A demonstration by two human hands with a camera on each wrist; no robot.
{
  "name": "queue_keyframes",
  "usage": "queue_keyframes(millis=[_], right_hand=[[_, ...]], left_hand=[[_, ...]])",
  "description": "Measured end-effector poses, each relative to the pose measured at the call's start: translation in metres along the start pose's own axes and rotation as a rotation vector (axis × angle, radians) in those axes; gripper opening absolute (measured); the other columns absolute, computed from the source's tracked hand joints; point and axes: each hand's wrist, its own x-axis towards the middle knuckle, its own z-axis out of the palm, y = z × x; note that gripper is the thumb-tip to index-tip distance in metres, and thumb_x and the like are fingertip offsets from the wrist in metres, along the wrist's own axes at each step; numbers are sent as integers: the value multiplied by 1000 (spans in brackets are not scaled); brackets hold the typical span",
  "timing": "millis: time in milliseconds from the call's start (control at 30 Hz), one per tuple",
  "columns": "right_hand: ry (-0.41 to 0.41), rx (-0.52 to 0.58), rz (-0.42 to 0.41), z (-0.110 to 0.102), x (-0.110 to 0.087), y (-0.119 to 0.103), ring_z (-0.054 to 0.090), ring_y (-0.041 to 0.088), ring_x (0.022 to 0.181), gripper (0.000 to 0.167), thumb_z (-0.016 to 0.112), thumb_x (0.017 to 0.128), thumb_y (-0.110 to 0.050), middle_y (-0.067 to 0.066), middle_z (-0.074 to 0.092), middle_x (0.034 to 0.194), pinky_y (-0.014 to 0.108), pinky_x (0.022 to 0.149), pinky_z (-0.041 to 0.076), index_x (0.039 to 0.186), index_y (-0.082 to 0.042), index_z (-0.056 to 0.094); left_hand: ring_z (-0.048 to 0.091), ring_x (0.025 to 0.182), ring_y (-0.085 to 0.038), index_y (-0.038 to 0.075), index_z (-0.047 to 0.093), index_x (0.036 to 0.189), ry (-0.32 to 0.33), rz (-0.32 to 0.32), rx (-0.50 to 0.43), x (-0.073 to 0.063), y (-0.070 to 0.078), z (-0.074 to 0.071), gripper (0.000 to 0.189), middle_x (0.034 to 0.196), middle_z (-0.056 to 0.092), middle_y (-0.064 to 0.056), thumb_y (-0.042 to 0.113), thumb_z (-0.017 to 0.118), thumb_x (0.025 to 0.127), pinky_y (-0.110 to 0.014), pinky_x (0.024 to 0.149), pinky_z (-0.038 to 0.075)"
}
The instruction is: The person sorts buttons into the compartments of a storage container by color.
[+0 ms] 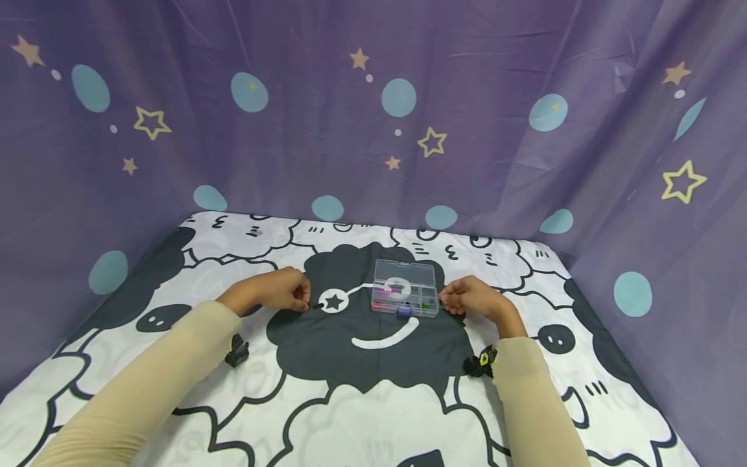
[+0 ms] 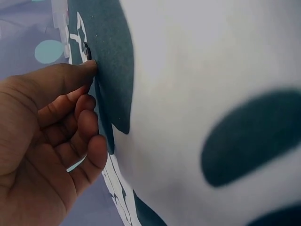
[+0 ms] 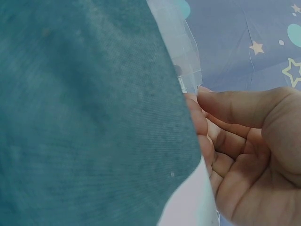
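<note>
A clear plastic compartment box (image 1: 404,301) stands on the dark sheep print with its lid raised at the back. Small pink, red, blue and green pieces (image 1: 385,291) lie inside it. To its left, my left hand (image 1: 284,289) pinches a small dark piece (image 1: 318,305) between thumb and fingertips, just above the cloth. Its tip shows past the thumb in the left wrist view, but its kind is too small to tell. My right hand (image 1: 471,298) pinches the box's right edge, thumb at the corner in the right wrist view; the fingertips are partly hidden by the cloth.
A sheep-patterned cloth (image 1: 373,363) covers the table. Near the left forearm sits a small black object (image 1: 237,351); a black and yellow-green one (image 1: 481,361) is beside the right wrist. Behind hangs a purple curtain (image 1: 327,162) with stars and dots.
</note>
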Motion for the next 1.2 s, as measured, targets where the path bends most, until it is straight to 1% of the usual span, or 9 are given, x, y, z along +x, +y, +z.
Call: queue_keyframes(millis=[133,533,700,900,1033,1200], right_hand=[[-1,2,2,0,0,2,60,17,73,20,63,101,-8,7,68,84,30,66,52,111,8,70],[-4,2,1,-2,0,1,60,18,74,20,63,101,-8,7,67,84,31,66,52,111,8,70],[-6,-1,-2,-1,0,1,60,18,74,21,63,101,-9,8,68,85,31,66,52,112,8,70],[-4,4,-1,0,0,0,60,18,74,20,63,101,-8,8,68,85,31,66,52,111,8,70],[-2,5,2,0,-1,-2,61,17,74,20,63,101,-8,8,69,85,31,66,52,110,8,70],[3,1,3,0,-1,-2,61,17,73,19,62,101,-8,7,68,84,31,67,52,110,7,71]], left_hand=[[51,59,-8,15,69,79,-15,-19,-13,-1,0,-1,16,69,60,6,9,75,92,-27,58,44],[51,61,-9,13,70,80,-4,-19,-22,1,1,-3,13,70,61,5,5,72,90,-27,58,44],[52,61,-9,13,70,78,10,-13,-17,3,5,-7,14,70,61,5,4,71,89,-27,58,45],[52,61,-10,14,69,78,8,-32,-12,5,12,-12,15,70,61,4,5,71,90,-28,58,45],[52,60,-10,14,69,78,6,-27,-12,7,14,-14,15,70,61,4,6,72,91,-28,57,45],[51,59,-9,14,69,77,16,3,11,12,16,-17,15,69,61,6,6,72,90,-27,56,45]])
